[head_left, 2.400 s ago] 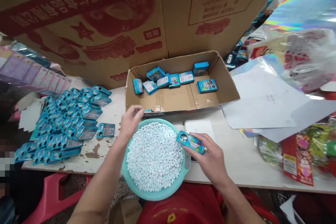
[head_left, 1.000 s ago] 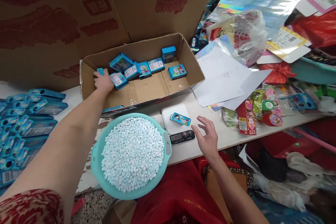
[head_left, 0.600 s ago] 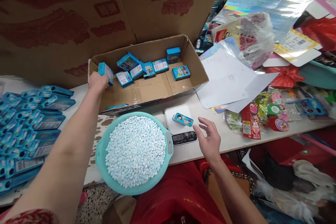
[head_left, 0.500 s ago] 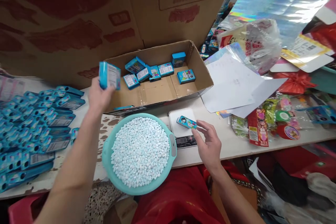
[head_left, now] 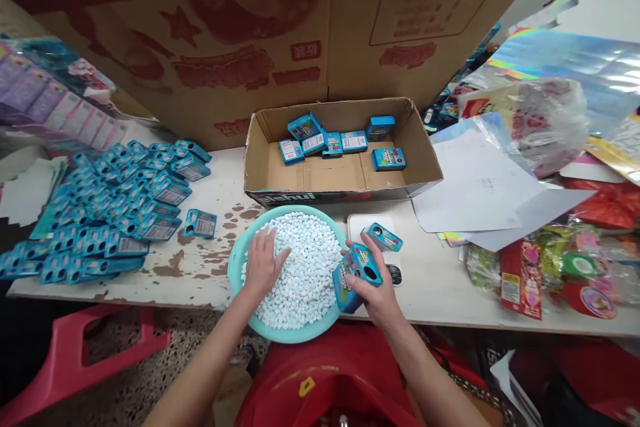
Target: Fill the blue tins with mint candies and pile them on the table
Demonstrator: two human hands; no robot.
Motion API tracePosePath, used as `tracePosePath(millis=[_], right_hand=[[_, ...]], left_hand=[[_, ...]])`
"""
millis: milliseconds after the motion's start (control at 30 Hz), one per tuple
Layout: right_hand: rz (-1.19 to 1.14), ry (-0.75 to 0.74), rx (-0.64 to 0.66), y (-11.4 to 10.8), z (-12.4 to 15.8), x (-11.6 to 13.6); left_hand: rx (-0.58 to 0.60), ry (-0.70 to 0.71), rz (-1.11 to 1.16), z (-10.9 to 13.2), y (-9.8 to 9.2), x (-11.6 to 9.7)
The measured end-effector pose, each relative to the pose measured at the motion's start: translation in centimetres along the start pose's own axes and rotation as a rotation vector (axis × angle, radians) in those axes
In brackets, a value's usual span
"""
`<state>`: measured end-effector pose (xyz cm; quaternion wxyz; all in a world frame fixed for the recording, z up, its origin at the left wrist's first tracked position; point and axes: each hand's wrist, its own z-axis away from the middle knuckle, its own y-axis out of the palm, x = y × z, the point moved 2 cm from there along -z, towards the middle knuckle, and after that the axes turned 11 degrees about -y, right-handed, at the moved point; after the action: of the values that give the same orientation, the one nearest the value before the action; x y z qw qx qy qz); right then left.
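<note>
My left hand (head_left: 263, 261) rests on the small pale blue and white pellets (head_left: 306, 283), palm down with its fingers apart. They fill a turquoise bowl (head_left: 295, 334) at the table's front edge. Over the bowl's right side, my right hand (head_left: 379, 290) grips a small blue printed box (head_left: 350, 275), whose round dark hole faces up. Just behind that hand, a similar blue box (head_left: 385, 237) lies on a white kitchen scale (head_left: 358, 223). The hand partly covers the scale's display.
Behind the bowl is an open cardboard carton (head_left: 340, 195) with several blue boxes inside. A single box (head_left: 200, 223) lies left of it, near stacked blue boxes (head_left: 125, 213). Paper sheets (head_left: 485, 180) and packaged goods lie right. A large carton (head_left: 300, 20) stands behind.
My left hand has moved from the open carton down onto the pellets, without the box it held. My right hand, previously beside the box on the scale, now holds a blue box over the bowl.
</note>
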<state>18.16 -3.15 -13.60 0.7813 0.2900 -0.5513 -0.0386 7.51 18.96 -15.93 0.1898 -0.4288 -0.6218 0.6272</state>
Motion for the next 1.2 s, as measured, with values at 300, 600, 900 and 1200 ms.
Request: tracePosePath(millis=[300, 600, 900, 1200], right_hand=[[-0.417, 0.406, -0.006, -1.9, 1.0, -0.2], [0.017, 0.259, -0.06, -0.6, 0.5, -0.6], [0.901, -0.447, 0.288, 4.0, 1.6, 0.8], [1.056, -0.608, 0.369, 6.0, 1.7, -0.5]], left_hand=[[0.243, -0.39, -0.021, -1.9, 2.6, -2.5], [0.355, -0.884, 1.105, -1.8, 2.6, -3.2], [0.401, -0.9, 1.796, -0.8, -4.1, -6.6], [0.137, -0.698, 1.74, -0.7, -5.2, -8.1]])
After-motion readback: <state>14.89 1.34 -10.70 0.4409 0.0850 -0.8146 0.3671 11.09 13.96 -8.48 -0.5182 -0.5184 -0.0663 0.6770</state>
